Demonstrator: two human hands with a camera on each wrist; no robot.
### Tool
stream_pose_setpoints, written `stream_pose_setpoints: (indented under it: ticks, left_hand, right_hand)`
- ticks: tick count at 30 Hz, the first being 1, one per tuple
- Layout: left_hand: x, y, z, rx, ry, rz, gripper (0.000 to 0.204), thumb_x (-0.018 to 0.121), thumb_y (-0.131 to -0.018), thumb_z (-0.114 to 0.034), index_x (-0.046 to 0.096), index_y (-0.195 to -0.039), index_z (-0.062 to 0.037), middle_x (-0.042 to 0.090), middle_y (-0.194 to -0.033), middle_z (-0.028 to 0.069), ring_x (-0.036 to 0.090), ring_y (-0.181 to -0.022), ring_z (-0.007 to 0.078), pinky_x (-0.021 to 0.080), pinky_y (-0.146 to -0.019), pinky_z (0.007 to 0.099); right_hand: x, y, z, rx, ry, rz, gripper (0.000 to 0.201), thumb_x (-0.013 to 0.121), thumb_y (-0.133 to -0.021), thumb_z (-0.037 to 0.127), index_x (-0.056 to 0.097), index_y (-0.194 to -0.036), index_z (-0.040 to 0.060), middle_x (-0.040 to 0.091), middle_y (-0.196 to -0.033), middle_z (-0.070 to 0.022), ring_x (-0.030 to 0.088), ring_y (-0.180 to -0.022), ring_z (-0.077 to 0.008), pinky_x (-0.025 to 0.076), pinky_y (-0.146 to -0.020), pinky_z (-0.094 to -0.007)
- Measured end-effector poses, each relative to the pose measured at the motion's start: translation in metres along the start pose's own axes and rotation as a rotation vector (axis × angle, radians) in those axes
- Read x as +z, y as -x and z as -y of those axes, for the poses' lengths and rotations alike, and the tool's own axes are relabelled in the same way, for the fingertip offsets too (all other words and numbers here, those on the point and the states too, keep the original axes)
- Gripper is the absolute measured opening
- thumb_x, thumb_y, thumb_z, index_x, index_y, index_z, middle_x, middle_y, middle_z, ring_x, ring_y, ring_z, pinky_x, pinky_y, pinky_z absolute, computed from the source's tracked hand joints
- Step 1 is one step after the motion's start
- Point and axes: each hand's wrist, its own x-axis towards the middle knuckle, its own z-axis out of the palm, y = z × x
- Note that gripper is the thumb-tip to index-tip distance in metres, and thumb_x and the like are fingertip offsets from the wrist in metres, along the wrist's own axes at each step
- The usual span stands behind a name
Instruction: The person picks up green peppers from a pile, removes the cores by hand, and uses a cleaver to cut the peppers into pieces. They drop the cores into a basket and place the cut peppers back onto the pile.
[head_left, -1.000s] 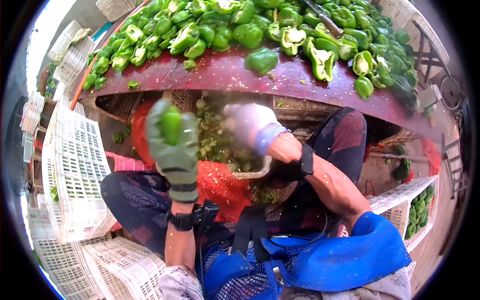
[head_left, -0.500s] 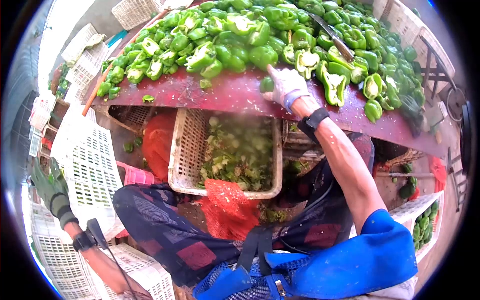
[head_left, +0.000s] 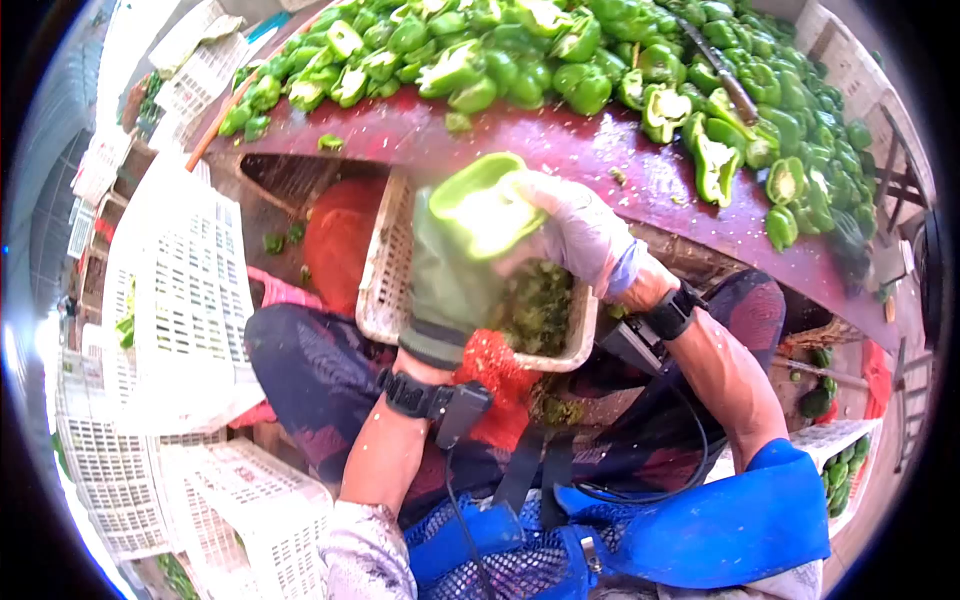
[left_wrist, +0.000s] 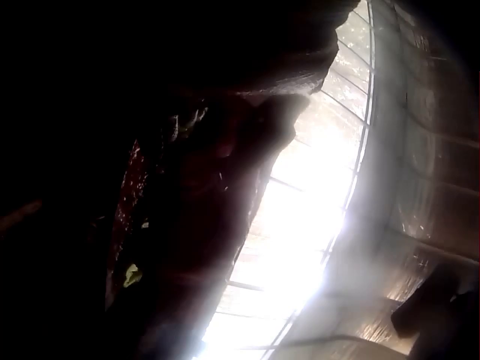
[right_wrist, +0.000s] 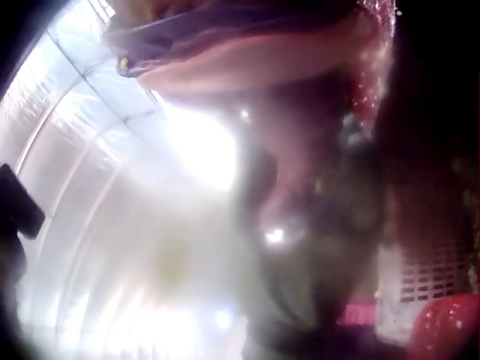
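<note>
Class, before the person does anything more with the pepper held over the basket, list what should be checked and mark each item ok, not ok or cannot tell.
1. Pepper held by both hands: ok.
2. Left hand gloved: ok.
3. Right hand gloved: ok.
4. Pepper above the basket: ok.
5. Room left in the basket: cannot tell, hands cover it.
6. Knife away from the hands, on the table: ok.

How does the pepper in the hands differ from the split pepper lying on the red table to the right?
The pepper in the hands is held over the white basket, gripped by the left hand and right hand; the split pepper lies untouched on the red table. The held one looks paler, blurred and larger, being nearer the camera. Both are green and cut open.
</note>
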Motion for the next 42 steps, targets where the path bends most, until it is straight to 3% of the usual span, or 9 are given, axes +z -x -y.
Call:
stream_pose_setpoints:
  ticks: [1, 3, 6, 11, 15, 19, 25, 34, 42]
  left_hand:
    - [0.001, 0.002, 0.001, 0.034, -0.231, -0.038, 0.065, 0.046, -0.095, -0.055, 0.051, -0.131, -0.0017, 0.063, -0.118, 0.0128, 0.064, -0.101, 0.0259, 0.054, -0.087, 0.0376]
    - [0.003, 0.008, -0.007, -0.015, -0.028, -0.059, 0.057, 0.049, -0.093, -0.047, 0.053, -0.129, -0.0023, 0.065, -0.115, 0.0122, 0.065, -0.097, 0.0243, 0.055, -0.084, 0.0372]
    - [0.004, 0.011, -0.015, -0.12, 0.249, -0.111, 0.045, 0.064, -0.083, -0.016, 0.053, -0.125, -0.0009, 0.065, -0.109, 0.0108, 0.066, -0.092, 0.0199, 0.056, -0.078, 0.0313]
    - [-0.002, 0.009, -0.016, -0.382, 1.024, 0.058, 0.054, 0.047, -0.095, -0.049, 0.061, -0.12, -0.0031, 0.069, -0.1, 0.0088, 0.069, -0.079, 0.0209, 0.058, -0.067, 0.0324]
    - [-0.005, 0.013, 0.004, -0.286, 0.649, -0.085, 0.045, 0.056, -0.094, -0.042, 0.062, -0.118, -0.0044, 0.068, -0.105, 0.0081, 0.067, -0.091, 0.0204, 0.058, -0.078, 0.0369]
    - [-0.018, 0.027, 0.028, 0.131, -0.276, 0.006, 0.043, 0.059, -0.093, -0.038, 0.061, -0.121, -0.0054, 0.067, -0.11, 0.0082, 0.065, -0.1, 0.02, 0.055, -0.088, 0.0389]
    - [-0.015, 0.025, 0.035, 0.219, -0.318, 0.076, 0.05, 0.057, -0.095, -0.036, 0.053, -0.131, -0.0016, 0.061, -0.123, 0.0078, 0.061, -0.109, 0.0173, 0.051, -0.095, 0.0353]
    - [-0.019, 0.028, 0.027, 0.069, -0.15, 0.171, 0.05, 0.054, -0.095, -0.027, 0.047, -0.136, -0.0001, 0.057, -0.124, 0.0088, 0.057, -0.112, 0.0161, 0.048, -0.097, 0.0298]
    - [-0.023, 0.025, 0.048, 0.216, -0.477, -0.027, 0.044, 0.047, -0.097, -0.026, 0.052, -0.133, -0.0007, 0.057, -0.127, 0.0083, 0.055, -0.113, 0.0175, 0.046, -0.097, 0.032]
  right_hand:
    - [0.003, 0.002, -0.002, 0.04, 0.108, -0.049, 0.034, 0.058, -0.095, 0.022, 0.057, -0.121, 0.001, 0.065, -0.114, -0.0122, 0.067, -0.092, -0.0219, 0.059, -0.068, -0.0403]
    - [0.008, 0.004, -0.002, 0.105, 0.333, -0.147, 0.032, 0.059, -0.094, 0.02, 0.059, -0.122, 0.0041, 0.066, -0.113, -0.0081, 0.067, -0.09, -0.0188, 0.058, -0.065, -0.0373]
    - [0.012, 0.008, -0.009, -0.458, 1.11, -0.266, 0.041, 0.063, -0.089, 0.014, 0.059, -0.13, 0.014, 0.068, -0.107, -0.0077, 0.068, -0.081, -0.0218, 0.055, -0.067, -0.0343]
    - [0.031, 0.021, -0.01, -0.755, 1.452, -0.091, 0.048, 0.068, -0.08, 0.015, 0.059, -0.128, 0.0137, 0.065, -0.103, -0.0132, 0.067, -0.087, -0.0309, 0.055, -0.074, -0.0369]
    - [0.023, 0.015, -0.024, -0.509, 1.341, 0.07, 0.044, 0.065, -0.079, 0.013, 0.06, -0.122, 0.0107, 0.064, -0.1, -0.0176, 0.065, -0.082, -0.0362, 0.054, -0.072, -0.0411]
    - [0.023, 0.015, -0.023, -0.423, 1.316, 0.113, 0.03, 0.066, -0.074, 0.012, 0.062, -0.103, 0.0035, 0.064, -0.086, -0.0209, 0.065, -0.075, -0.0386, 0.053, -0.067, -0.044]
    - [0.025, 0.017, -0.027, -0.312, 1.312, 0.065, 0.021, 0.07, -0.07, 0.012, 0.063, -0.085, -0.001, 0.064, -0.075, -0.0214, 0.065, -0.07, -0.0379, 0.053, -0.065, -0.0429]
    - [0.023, 0.018, -0.033, 0.004, 1.131, 0.133, 0.03, 0.067, -0.076, 0.014, 0.067, -0.101, -0.0025, 0.067, -0.081, -0.0243, 0.068, -0.073, -0.0371, 0.054, -0.066, -0.0403]
    - [0.035, 0.014, -0.072, -0.363, 1.449, -0.077, 0.016, 0.065, -0.076, 0.011, 0.058, -0.083, -0.002, 0.062, -0.065, -0.0213, 0.065, -0.061, -0.0364, 0.051, -0.055, -0.0447]
